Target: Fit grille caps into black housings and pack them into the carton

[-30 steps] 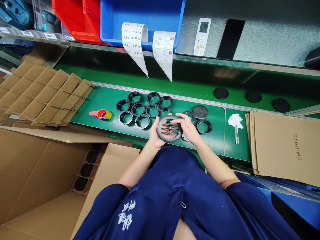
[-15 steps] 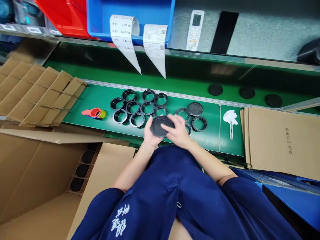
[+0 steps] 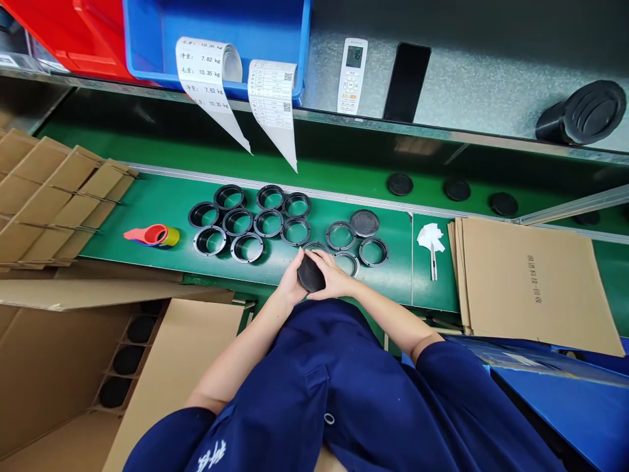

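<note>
Between both hands, close to my body at the bench's front edge, is a black round cap (image 3: 311, 274), tilted on its side. Whether a ring sits beneath it is hidden by my fingers. My left hand (image 3: 291, 282) wraps its left side, and my right hand (image 3: 337, 276) grips the right side with the thumb along its edge. Several open black rings (image 3: 238, 223) stand on the green bench just beyond my hands. More rings (image 3: 373, 252) lie to the right, beside a ridged black disc (image 3: 364, 223).
Red and yellow tape rolls (image 3: 158, 236) lie left, near cardboard dividers (image 3: 73, 190). A utility knife (image 3: 433, 263) rests on white paper at right, beside stacked cardboard (image 3: 531, 282). An open carton (image 3: 54, 367) stands lower left. The shelf above holds a blue bin (image 3: 211, 19) and remote (image 3: 352, 75).
The black cap has been tipped from facing up to a steep tilt. My right hand has moved from lying across its top to gripping its side. The camera view has shifted right.
</note>
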The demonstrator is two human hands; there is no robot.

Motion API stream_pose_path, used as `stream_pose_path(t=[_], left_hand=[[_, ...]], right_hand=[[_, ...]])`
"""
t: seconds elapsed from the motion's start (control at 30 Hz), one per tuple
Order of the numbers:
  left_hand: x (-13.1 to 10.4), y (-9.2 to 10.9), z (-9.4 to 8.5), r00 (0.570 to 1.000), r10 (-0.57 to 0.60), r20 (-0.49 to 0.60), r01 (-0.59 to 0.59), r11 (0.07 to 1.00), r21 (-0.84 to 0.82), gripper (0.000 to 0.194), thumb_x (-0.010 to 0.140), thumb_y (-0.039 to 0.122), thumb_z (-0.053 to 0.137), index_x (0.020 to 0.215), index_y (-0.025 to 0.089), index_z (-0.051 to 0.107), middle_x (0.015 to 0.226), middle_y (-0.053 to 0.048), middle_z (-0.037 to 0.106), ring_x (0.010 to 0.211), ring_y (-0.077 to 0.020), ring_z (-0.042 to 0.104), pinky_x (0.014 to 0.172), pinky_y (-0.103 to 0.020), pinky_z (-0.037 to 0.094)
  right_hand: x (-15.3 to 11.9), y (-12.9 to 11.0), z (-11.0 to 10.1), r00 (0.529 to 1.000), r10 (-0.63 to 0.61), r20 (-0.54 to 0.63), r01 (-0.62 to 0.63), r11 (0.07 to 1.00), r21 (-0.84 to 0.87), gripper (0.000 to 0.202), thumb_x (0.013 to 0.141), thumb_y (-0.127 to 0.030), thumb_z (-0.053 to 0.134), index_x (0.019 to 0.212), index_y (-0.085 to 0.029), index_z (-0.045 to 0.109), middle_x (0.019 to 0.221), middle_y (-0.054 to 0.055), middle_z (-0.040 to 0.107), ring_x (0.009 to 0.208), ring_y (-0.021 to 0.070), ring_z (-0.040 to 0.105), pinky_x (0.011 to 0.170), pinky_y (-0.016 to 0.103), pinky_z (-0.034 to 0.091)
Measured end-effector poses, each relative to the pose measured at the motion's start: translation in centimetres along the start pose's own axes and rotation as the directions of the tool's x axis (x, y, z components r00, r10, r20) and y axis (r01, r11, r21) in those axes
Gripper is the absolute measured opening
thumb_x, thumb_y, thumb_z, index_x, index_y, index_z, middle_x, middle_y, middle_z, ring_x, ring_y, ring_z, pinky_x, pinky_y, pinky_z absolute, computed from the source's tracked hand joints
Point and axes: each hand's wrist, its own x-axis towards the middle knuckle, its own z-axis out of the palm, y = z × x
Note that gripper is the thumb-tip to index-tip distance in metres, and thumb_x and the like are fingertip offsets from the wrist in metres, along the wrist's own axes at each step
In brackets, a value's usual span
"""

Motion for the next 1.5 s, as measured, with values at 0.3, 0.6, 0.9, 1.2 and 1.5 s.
stream_pose_path(t=[0.3, 0.6, 0.9, 1.2, 1.5], left_hand=[[1.0, 0.7, -4.8, 0.991, 0.010, -0.133, 0.001, 0.997, 0.080, 0.029, 0.098, 0.037, 0.057, 0.112, 0.014, 0.069, 0.135, -0.018, 0.064, 0.125, -0.0266, 0.062, 0.107, -0.040, 0.052], [-1.5, 0.9, -11.7, 0.928, 0.007, -0.372, -0.034, 0.997, -0.066, 0.015, 0.096, 0.015, 0.055, 0.099, 0.014, 0.069, 0.109, -0.013, 0.073, 0.090, -0.0167, 0.073, 0.082, -0.027, 0.063], [-1.6, 1.2, -12.3, 0.915, -0.027, -0.402, -0.007, 0.997, -0.083, 0.015, 0.091, 0.009, 0.056, 0.098, 0.013, 0.068, 0.100, -0.012, 0.073, 0.084, -0.0151, 0.073, 0.082, -0.025, 0.063], [6.0, 2.9, -5.2, 0.892, 0.432, -0.130, -0.243, 0.703, 0.668, 0.022, 0.073, 0.022, 0.074, 0.093, 0.022, 0.068, 0.116, -0.014, 0.069, 0.131, -0.0360, 0.056, 0.116, -0.054, 0.040], [19.5, 2.6, 8.2, 0.927, 0.165, 0.337, -0.251, -0.396, 0.883, 0.110, 0.059, 0.009, 0.084, 0.156, 0.033, 0.039, 0.171, -0.017, 0.008, 0.155, -0.0492, -0.003, 0.117, -0.075, 0.003]], right_hand=[[4.7, 10.1, -3.8, 0.864, 0.414, -0.287, -0.503, 0.698, -0.510, 0.121, 0.070, -0.054, 0.084, 0.163, -0.013, 0.017, 0.160, 0.029, 0.025, 0.149, 0.0440, 0.021, 0.120, 0.065, 0.005], [9.5, 11.1, -1.7, 0.891, 0.394, -0.226, -0.453, 0.726, -0.518, 0.107, 0.088, -0.071, 0.057, 0.163, -0.007, 0.016, 0.166, 0.028, 0.015, 0.155, 0.0407, 0.013, 0.124, 0.057, 0.002], [12.6, 9.1, -2.0, 0.901, 0.243, -0.359, -0.404, 0.773, -0.489, 0.075, 0.105, -0.050, 0.027, 0.164, -0.005, 0.014, 0.171, 0.019, 0.009, 0.158, 0.0292, 0.003, 0.126, 0.053, 0.003], [9.3, 11.8, -7.0, 0.774, 0.503, -0.384, -0.632, 0.644, -0.431, 0.081, 0.092, -0.046, 0.056, 0.162, -0.018, 0.026, 0.171, 0.018, 0.007, 0.156, 0.0394, 0.005, 0.122, 0.063, 0.001], [4.7, 16.4, -11.2, 0.689, 0.674, -0.267, -0.711, 0.556, -0.431, 0.102, 0.067, -0.057, 0.072, 0.157, -0.039, 0.029, 0.158, 0.020, 0.028, 0.141, 0.0530, 0.032, 0.096, 0.073, 0.038]])
